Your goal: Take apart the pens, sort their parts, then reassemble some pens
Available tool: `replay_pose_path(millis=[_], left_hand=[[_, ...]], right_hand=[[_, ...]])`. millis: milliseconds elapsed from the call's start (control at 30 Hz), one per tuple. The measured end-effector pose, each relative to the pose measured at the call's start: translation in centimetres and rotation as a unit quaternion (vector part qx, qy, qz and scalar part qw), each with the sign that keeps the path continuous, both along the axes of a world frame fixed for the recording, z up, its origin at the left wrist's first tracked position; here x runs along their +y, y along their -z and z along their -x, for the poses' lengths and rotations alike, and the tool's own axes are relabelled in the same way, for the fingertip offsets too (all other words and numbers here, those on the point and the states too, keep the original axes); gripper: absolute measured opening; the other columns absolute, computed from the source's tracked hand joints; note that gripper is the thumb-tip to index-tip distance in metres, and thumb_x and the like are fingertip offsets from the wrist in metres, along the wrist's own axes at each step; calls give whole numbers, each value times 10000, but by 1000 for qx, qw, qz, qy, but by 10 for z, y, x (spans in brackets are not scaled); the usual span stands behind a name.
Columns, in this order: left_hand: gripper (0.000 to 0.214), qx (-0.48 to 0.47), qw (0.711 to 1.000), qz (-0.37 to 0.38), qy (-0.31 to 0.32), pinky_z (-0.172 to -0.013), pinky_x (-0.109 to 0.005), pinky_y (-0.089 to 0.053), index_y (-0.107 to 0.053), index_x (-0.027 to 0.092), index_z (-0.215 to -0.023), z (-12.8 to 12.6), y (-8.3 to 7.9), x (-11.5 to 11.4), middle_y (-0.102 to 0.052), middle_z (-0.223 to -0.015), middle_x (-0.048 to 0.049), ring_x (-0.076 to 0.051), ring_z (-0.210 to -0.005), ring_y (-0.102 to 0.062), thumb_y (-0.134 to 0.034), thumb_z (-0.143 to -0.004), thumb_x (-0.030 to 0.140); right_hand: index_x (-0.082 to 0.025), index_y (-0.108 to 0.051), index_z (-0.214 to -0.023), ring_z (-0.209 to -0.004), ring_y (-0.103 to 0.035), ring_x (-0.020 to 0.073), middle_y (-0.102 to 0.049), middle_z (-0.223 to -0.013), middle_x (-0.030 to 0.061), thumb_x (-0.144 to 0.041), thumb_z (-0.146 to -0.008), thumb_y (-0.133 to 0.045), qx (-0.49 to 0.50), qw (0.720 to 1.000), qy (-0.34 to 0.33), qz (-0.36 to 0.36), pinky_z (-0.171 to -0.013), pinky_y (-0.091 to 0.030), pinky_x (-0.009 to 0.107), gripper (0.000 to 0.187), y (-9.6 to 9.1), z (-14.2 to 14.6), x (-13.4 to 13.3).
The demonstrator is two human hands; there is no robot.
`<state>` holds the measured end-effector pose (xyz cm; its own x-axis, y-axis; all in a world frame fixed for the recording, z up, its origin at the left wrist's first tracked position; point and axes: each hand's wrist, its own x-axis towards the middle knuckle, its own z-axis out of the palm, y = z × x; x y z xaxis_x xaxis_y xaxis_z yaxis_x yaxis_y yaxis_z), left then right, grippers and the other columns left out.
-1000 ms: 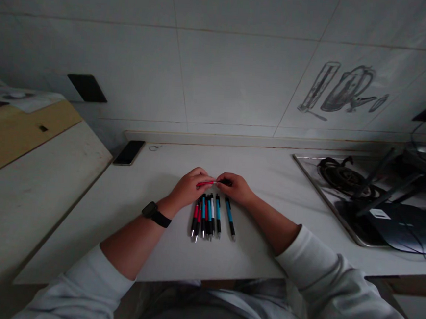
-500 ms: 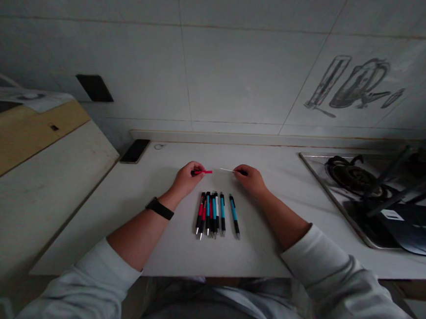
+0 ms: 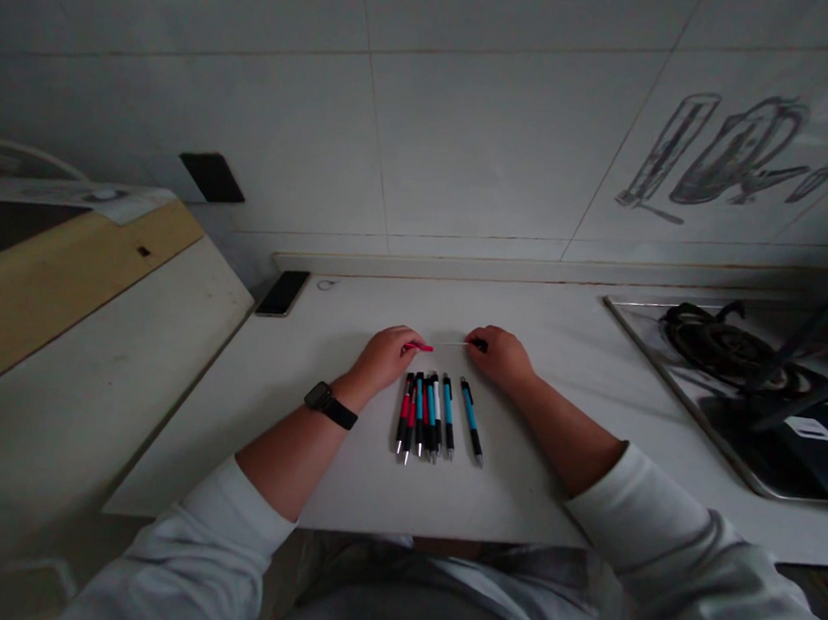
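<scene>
My left hand (image 3: 384, 355) is closed on a red pen barrel (image 3: 422, 348), its open end pointing right. Across a small gap, my right hand (image 3: 505, 355) pinches a black pen part with a thin whitish refill (image 3: 450, 342) sticking out leftward toward the barrel. The two pieces are apart. Just below my hands, several click pens lie side by side on the white counter (image 3: 342, 495): red pens (image 3: 404, 414) on the left, blue ones (image 3: 448, 416) and a white one among them. One blue pen (image 3: 472, 422) lies a little apart on the right.
A black phone (image 3: 283, 294) lies at the counter's back left, beside a small ring (image 3: 325, 285). To the right is a gas stove (image 3: 723, 344) with a black device with antennas (image 3: 804, 455) on it. A white panel (image 3: 94, 361) borders the left side, and a tiled wall (image 3: 470, 142) stands behind.
The view has shifted, so the whole scene sits further right. My left hand has turned, with its back now more on top. The barrel and the refill are still apart.
</scene>
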<state>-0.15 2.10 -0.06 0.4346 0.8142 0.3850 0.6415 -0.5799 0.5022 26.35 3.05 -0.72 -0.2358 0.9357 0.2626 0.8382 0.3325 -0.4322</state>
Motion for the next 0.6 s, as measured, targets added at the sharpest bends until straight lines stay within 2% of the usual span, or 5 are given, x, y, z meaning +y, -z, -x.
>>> replay_pose_path(millis=[167, 333, 500, 600], left_hand=[[192, 34, 999, -5, 14, -930, -373, -521, -763, 205, -981, -1, -5, -2, -754, -1001, -53, -209, -970, -672, -616, -915, 98], [206, 14, 1000, -10, 25, -915, -358, -524, -761, 210, -986, 3, -8, -2, -739, -1007, -48, -199, -978, -664, -602, -925, 97], [198, -17, 1000, -1, -2, -919, -351, -528, -758, 208, -971, 13, -10, 2, -718, -1024, -57, -193, -981, -659, -604, -912, 101], [153, -78, 995, 36, -46, -890, -335, -534, -716, 198, -991, 26, -16, 6, -738, -1024, -53, -183, -950, -678, -650, -878, 120]], right_hand=[[-227, -780, -973, -857, -634, 208, -721, -974, 92, -242, -892, -614, -13, 1000, -3, -4, -794, -471, 312, 186, -2, 1, -2], [-228, -777, -977, -871, -638, 209, -727, -980, 86, -233, -892, -613, -10, 1000, -11, -8, -796, -475, 311, 185, -1, 0, -1], [-226, -774, -984, -871, -637, 213, -724, -971, 88, -257, -898, -613, -15, 1000, -10, -6, -791, -470, 313, 185, 1, -1, 1], [-223, -773, -994, -883, -638, 216, -723, -984, 92, -260, -903, -605, -14, 1000, -10, -1, -799, -465, 316, 194, 1, -1, 1]])
